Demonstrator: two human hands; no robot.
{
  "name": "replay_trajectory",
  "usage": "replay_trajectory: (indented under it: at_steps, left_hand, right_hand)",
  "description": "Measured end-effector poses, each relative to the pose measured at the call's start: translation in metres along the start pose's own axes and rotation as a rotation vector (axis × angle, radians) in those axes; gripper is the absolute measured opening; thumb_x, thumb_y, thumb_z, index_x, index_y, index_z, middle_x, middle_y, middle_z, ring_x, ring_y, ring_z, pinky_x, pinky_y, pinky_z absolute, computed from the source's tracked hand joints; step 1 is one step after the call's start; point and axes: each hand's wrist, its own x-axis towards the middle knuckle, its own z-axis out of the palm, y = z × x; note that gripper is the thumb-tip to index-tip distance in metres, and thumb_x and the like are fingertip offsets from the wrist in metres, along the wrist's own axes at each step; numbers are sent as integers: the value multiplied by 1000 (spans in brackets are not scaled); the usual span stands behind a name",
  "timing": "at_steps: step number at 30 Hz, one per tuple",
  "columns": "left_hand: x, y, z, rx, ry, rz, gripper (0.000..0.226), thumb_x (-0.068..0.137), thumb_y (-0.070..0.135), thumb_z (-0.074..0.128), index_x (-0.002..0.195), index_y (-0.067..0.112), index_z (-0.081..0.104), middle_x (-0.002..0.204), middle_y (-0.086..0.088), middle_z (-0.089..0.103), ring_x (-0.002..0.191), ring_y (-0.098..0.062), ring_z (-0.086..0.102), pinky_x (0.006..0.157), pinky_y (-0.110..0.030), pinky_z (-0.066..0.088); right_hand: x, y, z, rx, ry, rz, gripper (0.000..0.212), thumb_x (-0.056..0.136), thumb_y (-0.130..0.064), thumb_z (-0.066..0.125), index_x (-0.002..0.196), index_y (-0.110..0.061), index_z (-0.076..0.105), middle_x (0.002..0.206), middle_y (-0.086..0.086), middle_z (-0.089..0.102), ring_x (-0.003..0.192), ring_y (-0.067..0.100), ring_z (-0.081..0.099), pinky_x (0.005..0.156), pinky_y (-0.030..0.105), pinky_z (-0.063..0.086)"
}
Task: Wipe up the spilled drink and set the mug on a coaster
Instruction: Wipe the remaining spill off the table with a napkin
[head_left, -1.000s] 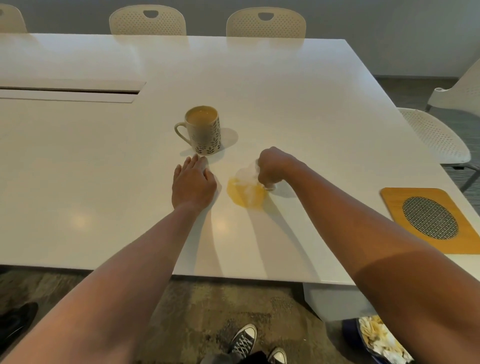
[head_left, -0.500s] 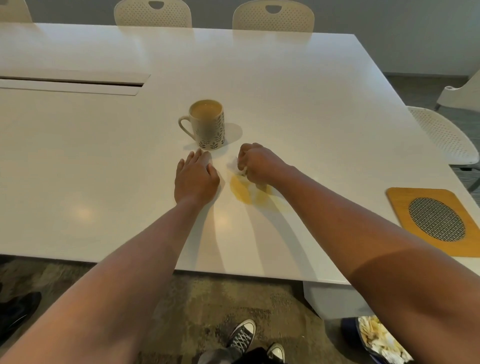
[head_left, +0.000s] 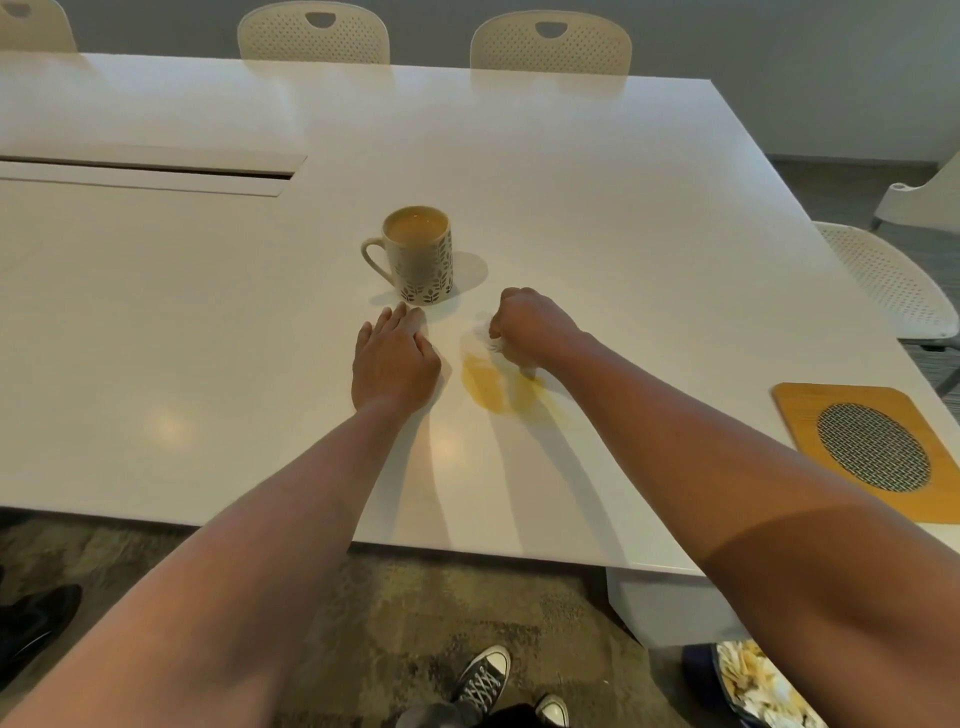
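White surface (head_left: 571, 171), wiping step in hand. Bamboo coaster (head_left: 810, 415) well apart at right edge. Patterned mug (head_left: 423, 260) full of milky drink, upright, just beyond left hand (head_left: 395, 364), flat, grip apart. Right hand (head_left: 530, 325) grip clamped on tissue wad (head_left: 488, 335) at far end of orange spill (head_left: 491, 382). Next: drag wad back through the puddle.

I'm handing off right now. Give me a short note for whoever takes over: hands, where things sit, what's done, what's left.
Left hand: flat on the white table, holding nothing, just short of the mug.
Right hand: fisted on a crumpled white tissue, at the far edge of the spill.
Yellow-orange spilled puddle: smeared, not yet cleared.
Cream leaf-patterned mug: full, upright, on bare table.
Bamboo coaster with woven round insert: near the right edge, nothing on it.
Left: finish wiping, then move the mug onto the coaster.
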Motion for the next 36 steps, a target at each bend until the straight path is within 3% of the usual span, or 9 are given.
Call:
replay_trajectory:
  at_steps: [5, 9, 15, 19, 22, 25, 28, 32, 36]
  left_hand:
    - [0, 1, -1, 3, 0, -1, 52, 98, 18, 34, 149, 18, 44, 160, -2, 35, 151, -18, 22, 125, -37, 10]
    - [0, 0, -1, 15, -8, 5, 52, 99, 19, 34, 150, 19, 42, 161, -2, 33, 152, -18, 21, 125, -37, 10]
    - [-1, -1, -2, 15, -5, 9, 52, 98, 17, 33, 149, 19, 44, 161, -2, 34, 151, -18, 22, 125, -37, 10]
    - [-1, 0, -2, 8, -5, 6, 51, 98, 17, 33, 147, 19, 46, 161, -1, 34, 151, -17, 22, 125, -36, 9]
    - [-1, 0, -2, 9, 1, 7, 50, 98, 17, 33, 145, 19, 47, 160, -1, 35, 151, -18, 23, 125, -36, 10]
    - [-1, 0, -2, 14, -1, 6, 50, 98, 17, 33, 146, 19, 47, 160, -1, 35, 151, -18, 22, 125, -37, 10]
    - [0, 0, -1, 19, -5, 10, 51, 98, 18, 33, 148, 19, 45, 161, -2, 34, 151, -18, 22, 125, -38, 10]
    - [0, 0, -2, 21, -6, 9, 52, 98, 18, 32, 149, 19, 44, 161, -2, 34, 151, -18, 21, 125, -38, 10]
    - [0, -1, -2, 14, -11, 17, 51, 98, 18, 33, 148, 19, 45, 161, -2, 34, 151, -18, 22, 125, -37, 11]
  right_hand:
    - [-7, -7, 3, 52, -37, -183, 29, 84, -4, 64, 111, -11, 73, 113, 4, 62, 110, 21, 57, 94, 30, 47]
    - [-10, -12, 0, 59, -125, -277, 20, 81, -3, 70, 99, -9, 75, 105, 2, 65, 101, 14, 53, 81, 18, 40]
    - [-9, 1, -12, 49, -181, -188, 13, 80, 6, 54, 81, 0, 65, 96, 12, 68, 92, 23, 61, 76, 34, 55]
    - [-4, 23, -13, -52, -108, -80, 21, 81, 1, 57, 93, -4, 74, 108, 11, 62, 107, 25, 56, 88, 37, 52]
    - [-4, 29, -6, 52, 1, 63, 28, 86, -6, 58, 108, -16, 73, 117, 8, 51, 110, 26, 55, 96, 38, 48]
    - [-5, 19, 1, 98, 30, 98, 32, 90, -4, 54, 116, -14, 69, 120, 10, 49, 112, 28, 53, 99, 38, 45]
    - [-8, 4, 5, 123, 51, -11, 34, 88, 2, 55, 116, -10, 70, 119, 10, 53, 114, 26, 52, 97, 30, 44]
    - [-13, -10, 0, 123, -69, -196, 26, 86, 4, 60, 106, -4, 74, 113, 8, 61, 106, 21, 58, 76, 7, 32]
    - [-14, -6, -11, 72, -193, -210, 19, 79, 6, 66, 93, -3, 74, 107, 4, 62, 100, 16, 55, 78, 19, 45]
